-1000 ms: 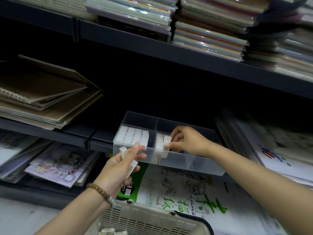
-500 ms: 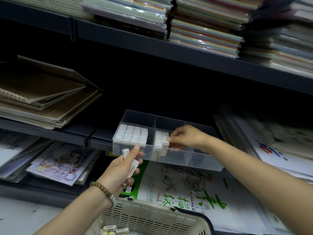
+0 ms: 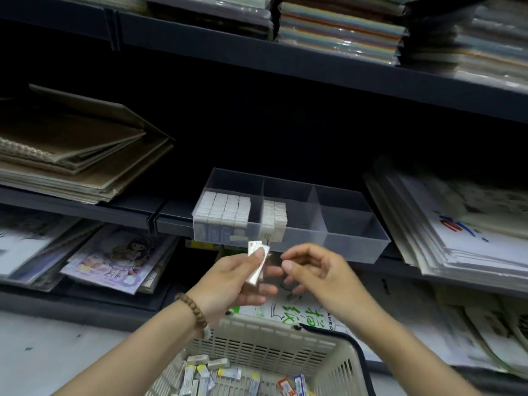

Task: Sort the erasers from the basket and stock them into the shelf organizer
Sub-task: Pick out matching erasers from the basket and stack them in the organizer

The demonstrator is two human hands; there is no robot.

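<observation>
Held slim wrapped erasers [image 3: 258,262] in left hand [image 3: 225,281] below organizer [image 3: 354,241], with right hand [image 3: 317,277] loosely curled, empty, just beside. Judged light, firm, slick-wrapped; best pinched across long sides.

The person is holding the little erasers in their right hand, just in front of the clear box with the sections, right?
Not quite. The left hand holds the little erasers. The right hand is beside them with its fingers loosely curled, holding nothing. The head view shows this. The rest is right: they are just in front of the clear box with the sections.
</observation>
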